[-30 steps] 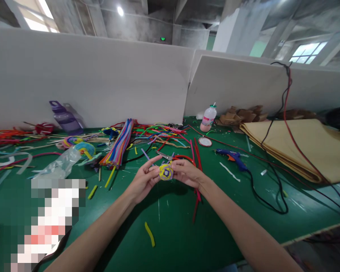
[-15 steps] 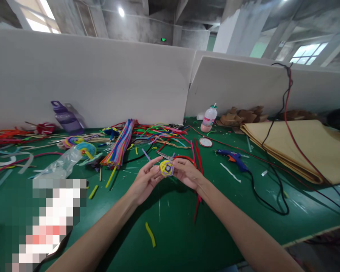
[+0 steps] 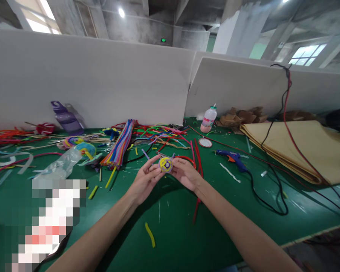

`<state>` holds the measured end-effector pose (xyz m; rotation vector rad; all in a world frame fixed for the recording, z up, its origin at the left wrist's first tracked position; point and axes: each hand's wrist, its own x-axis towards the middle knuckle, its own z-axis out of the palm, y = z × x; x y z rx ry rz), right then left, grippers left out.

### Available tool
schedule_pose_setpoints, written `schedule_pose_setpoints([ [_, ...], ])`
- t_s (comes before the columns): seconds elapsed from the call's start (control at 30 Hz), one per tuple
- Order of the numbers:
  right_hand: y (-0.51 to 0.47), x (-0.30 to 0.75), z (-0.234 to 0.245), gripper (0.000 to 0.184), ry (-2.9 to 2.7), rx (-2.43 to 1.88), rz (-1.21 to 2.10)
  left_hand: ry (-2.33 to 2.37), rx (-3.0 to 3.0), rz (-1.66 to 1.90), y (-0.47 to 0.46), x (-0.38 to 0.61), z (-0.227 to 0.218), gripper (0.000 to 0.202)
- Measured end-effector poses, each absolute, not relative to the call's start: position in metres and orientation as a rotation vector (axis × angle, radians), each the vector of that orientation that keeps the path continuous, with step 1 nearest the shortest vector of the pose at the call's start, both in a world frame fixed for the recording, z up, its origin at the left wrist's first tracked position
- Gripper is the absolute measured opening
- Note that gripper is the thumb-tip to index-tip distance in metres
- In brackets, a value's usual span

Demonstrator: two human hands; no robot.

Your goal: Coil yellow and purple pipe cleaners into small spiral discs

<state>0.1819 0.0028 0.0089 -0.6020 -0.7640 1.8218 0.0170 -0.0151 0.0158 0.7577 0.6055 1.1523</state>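
Note:
Between my two hands, above the green table, is a small round pipe-cleaner flower [image 3: 166, 165] in yellow and purple with a pale centre. My left hand [image 3: 146, 178] pinches its left side between thumb and fingers. On its right side, the fingertips of my right hand [image 3: 186, 173] are closed on the edge. Scissors [image 3: 164, 155] lie just behind the flower, mostly covered by it and my fingers. Red pipe cleaners [image 3: 198, 158] run beside and under my right hand. A short yellow piece [image 3: 150, 235] lies on the table nearer to me.
A bundle of coloured pipe cleaners [image 3: 121, 143] lies left of centre, near a plastic bag [image 3: 59, 166]. A purple bottle [image 3: 66, 119] and a pink drink bottle [image 3: 208, 119] stand at the back. To the right are a corded blue glue gun [image 3: 232, 158] and folded brown paper [image 3: 294, 147].
The flower has tilted and shifted slightly up and left in my fingers. Both hands keep hold of it; the things on the table stay where they were.

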Motion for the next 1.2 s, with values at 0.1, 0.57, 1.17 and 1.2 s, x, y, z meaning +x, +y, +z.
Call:
schedule_pose_setpoints([
  [0.1,0.004,0.184,0.011,0.017,-0.781,-0.645,1.847,0.628,0.773,1.131,-0.015,0.017,0.016,0.053],
  [0.57,0.001,0.183,0.013,0.018,-0.66,-0.685,2.026,0.652,0.793,1.1,-0.015,0.018,0.016,0.054],
  [1.17,-0.004,0.182,0.02,0.011,-1.396,-0.978,0.936,0.893,0.986,1.307,-0.01,0.019,0.013,0.054],
  [1.2,-0.004,0.183,0.019,0.012,-1.526,-0.98,0.788,0.874,1.016,1.285,-0.01,0.02,0.014,0.051],
])
